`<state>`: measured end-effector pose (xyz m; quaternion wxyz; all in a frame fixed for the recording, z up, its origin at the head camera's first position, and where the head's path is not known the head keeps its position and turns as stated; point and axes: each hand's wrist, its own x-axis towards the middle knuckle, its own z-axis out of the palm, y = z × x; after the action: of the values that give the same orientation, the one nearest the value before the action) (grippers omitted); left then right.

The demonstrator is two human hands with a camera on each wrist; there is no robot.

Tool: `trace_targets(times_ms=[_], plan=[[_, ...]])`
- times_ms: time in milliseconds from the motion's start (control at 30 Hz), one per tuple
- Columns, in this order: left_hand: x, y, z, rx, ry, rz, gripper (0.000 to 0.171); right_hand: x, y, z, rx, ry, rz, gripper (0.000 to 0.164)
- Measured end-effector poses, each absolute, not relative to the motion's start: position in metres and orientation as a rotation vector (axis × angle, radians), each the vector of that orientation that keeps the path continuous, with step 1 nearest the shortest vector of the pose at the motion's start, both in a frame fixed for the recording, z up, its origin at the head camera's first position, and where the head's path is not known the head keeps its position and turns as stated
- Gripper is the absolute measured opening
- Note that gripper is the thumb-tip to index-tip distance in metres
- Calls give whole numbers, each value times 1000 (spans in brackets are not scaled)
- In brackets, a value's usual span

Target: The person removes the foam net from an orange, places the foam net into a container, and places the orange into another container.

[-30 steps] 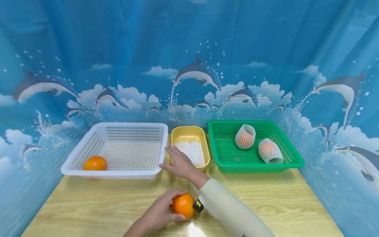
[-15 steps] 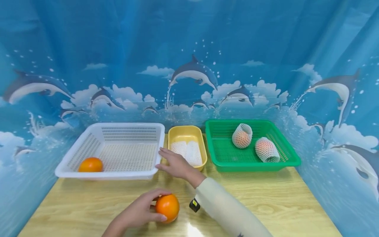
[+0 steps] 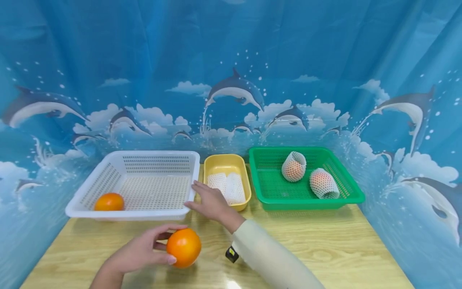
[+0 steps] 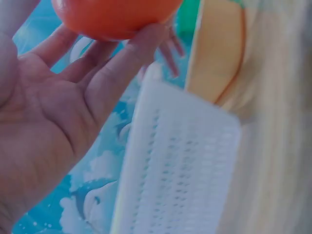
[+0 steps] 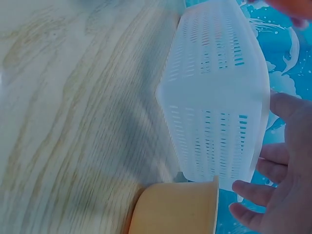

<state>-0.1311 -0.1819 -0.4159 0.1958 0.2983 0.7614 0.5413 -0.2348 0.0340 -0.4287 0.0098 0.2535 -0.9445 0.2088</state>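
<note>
My left hand (image 3: 138, 249) holds an orange (image 3: 184, 247) between thumb and fingers, in front of the white basket (image 3: 130, 215). The orange also shows at the top of the left wrist view. A second orange (image 3: 109, 202) lies in the white basket's near left corner. My right hand (image 3: 213, 202) has its fingers extended at the basket's right rim, close over the yellow tray (image 3: 226, 161). In the right wrist view those fingers (image 5: 253, 192) reach the rim, with nothing held. White foam net sleeves (image 3: 234, 188) lie in the yellow tray.
At the right stands a green basket (image 3: 303, 204) with two fruits in foam nets, an upright one (image 3: 293, 168) and a tilted one (image 3: 323, 184). Under my right sleeve (image 3: 270, 253) a small black device (image 3: 232, 254) shows. A dolphin-print curtain (image 3: 231, 48) hangs behind the wooden table (image 3: 306, 249).
My left hand has moved left with the orange, which now appears raised toward the white basket. The right hand has stayed at the basket's rim. The head view has shifted slightly.
</note>
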Motion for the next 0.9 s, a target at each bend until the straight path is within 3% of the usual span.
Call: trace_targets(times_ms=[400, 667, 900], plan=[[-157, -218, -384, 419, 2372, 1694, 67, -233, 29, -426, 772, -3004, 630, 68], [-185, -234, -377, 232, 2643, 1462, 79, -231, 33, -429, 738, -3018, 658, 69], [-213, -250, -366, 253, 2887, 1147, 83, -229, 34, -426, 764, -3023, 624, 68]])
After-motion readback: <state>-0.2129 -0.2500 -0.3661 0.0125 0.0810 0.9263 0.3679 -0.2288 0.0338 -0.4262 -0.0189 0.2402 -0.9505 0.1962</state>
